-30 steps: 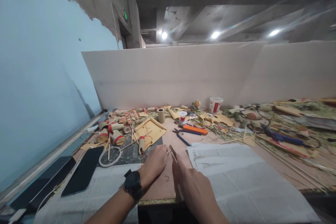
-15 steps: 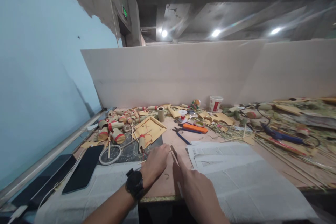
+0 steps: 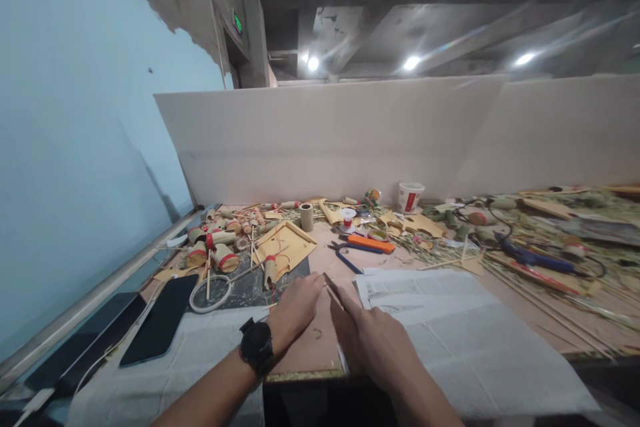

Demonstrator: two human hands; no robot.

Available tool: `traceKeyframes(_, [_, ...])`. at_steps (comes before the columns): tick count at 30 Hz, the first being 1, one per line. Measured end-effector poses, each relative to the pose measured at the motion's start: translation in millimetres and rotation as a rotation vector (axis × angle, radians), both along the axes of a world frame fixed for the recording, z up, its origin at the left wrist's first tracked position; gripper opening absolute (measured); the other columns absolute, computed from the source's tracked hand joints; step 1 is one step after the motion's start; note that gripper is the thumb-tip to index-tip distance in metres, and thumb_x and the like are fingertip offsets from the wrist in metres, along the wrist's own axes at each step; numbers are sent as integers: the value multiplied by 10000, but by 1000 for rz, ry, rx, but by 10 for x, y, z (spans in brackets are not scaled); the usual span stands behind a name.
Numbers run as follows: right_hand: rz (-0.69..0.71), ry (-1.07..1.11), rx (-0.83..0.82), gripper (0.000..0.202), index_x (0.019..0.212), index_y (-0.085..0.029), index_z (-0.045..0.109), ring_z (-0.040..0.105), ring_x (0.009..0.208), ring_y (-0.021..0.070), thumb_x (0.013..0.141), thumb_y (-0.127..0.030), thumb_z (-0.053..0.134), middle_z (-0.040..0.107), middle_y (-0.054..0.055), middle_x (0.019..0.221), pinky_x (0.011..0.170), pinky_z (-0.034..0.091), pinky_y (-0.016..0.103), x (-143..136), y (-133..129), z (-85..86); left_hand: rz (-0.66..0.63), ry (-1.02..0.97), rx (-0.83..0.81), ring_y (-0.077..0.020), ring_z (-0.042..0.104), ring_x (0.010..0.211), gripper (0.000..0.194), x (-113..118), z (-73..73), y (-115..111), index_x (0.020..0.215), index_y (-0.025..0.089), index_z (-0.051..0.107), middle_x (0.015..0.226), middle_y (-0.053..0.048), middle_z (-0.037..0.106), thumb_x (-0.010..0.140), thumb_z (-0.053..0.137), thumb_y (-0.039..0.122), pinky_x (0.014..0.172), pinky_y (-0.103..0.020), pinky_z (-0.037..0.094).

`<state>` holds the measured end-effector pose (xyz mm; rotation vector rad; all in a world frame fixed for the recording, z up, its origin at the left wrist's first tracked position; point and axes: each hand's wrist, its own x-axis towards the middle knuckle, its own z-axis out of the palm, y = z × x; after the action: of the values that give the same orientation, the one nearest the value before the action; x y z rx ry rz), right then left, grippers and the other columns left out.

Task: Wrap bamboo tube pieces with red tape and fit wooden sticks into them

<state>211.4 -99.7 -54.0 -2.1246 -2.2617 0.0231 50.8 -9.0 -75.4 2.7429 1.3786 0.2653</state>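
Observation:
My left hand (image 3: 300, 301), with a black watch (image 3: 257, 345) on the wrist, rests closed on the table, its fingers pressed round a thin pale stick (image 3: 271, 307) that is mostly hidden beneath it. My right hand (image 3: 383, 343) is wrapped round a knife, with the index finger laid along its back. The dark knife blade (image 3: 331, 284) points away and to the left, its tip touching or just beside my left fingertips. Just beyond my hands lie pliers with blue handles (image 3: 349, 260) and an orange-handled tool (image 3: 371, 243).
Bamboo pieces with red bands (image 3: 225, 258), a yellow board (image 3: 287, 248) and a white ring (image 3: 211, 293) crowd the left. Newspaper (image 3: 465, 340) covers the right front. A black phone (image 3: 159, 320) lies left. Behind stand a paper cup (image 3: 411, 197) and a white partition (image 3: 325, 147).
My right hand has shifted slightly right and away, and its forearm has swung outward to the right. The knife tip stays near my left fingertips. My left hand is almost still.

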Motion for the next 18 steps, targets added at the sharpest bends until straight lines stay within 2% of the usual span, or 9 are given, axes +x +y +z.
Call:
traceKeyframes(3, [-5, 8, 8, 575, 1544, -318, 322, 742, 777, 240, 994, -179, 418, 762, 104, 839, 553, 348, 232, 3, 10, 1, 32, -4, 10, -221, 653, 962, 333, 9, -13, -1, 1054, 177, 586, 1073, -101, 672, 894, 350, 5, 818, -313, 488])
traceKeyframes(9, [-2, 21, -40, 755, 1585, -330, 178, 748, 776, 264, 930, -96, 470, 767, 94, 845, 533, 338, 242, 21, -76, -2, -3, 7, 16, -218, 651, 991, 381, 17, -33, 15, 1097, 177, 564, 1109, -89, 661, 854, 366, -39, 841, -315, 501])
traceKeyframes(18, [4, 15, 20, 638, 1578, -323, 219, 747, 790, 273, 989, -151, 393, 763, 109, 851, 547, 369, 250, 8, 53, -69, -1, 56, 12, -227, 654, 987, 349, -12, 22, 56, 1096, 144, 561, 1120, -114, 650, 883, 346, -29, 850, -334, 517])
